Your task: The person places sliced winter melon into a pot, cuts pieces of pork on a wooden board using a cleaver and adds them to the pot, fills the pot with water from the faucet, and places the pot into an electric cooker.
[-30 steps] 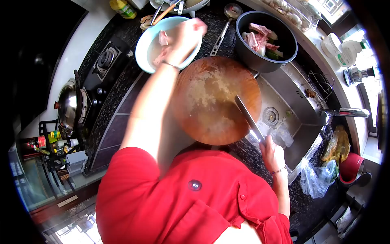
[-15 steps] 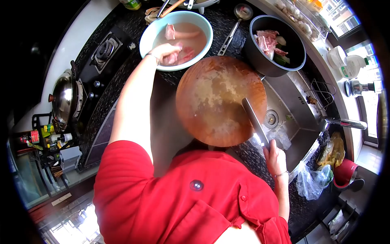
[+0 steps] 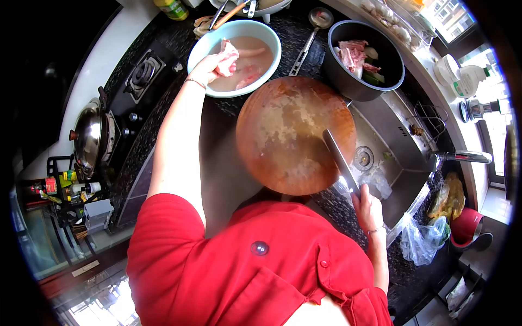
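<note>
My left hand (image 3: pixel 213 64) grips a pale piece of raw meat (image 3: pixel 227 52), lifted just above the pinkish water in the light blue bowl (image 3: pixel 271 39). More meat lies in that bowl. My right hand (image 3: pixel 367 207) holds a cleaver (image 3: pixel 338 158) by its handle; the blade rests flat on the right edge of the round wooden chopping board (image 3: pixel 291 133). The board is wet and bare. A dark pot (image 3: pixel 390 60) at the back right holds cut meat and some vegetables.
A steel sink (image 3: pixel 399 163) with a tap (image 3: pixel 462 157) lies right of the board. A gas hob (image 3: pixel 142 73) and a lidded wok (image 3: pixel 89 136) are on the left. A ladle (image 3: pixel 307 35) lies between bowl and pot. Plastic bags (image 3: pixel 427 233) hang at the lower right.
My left hand dipped into the bowl, closed on a piece of meat and has lifted it out of the water. The cleaver and my right hand have stayed in place.
</note>
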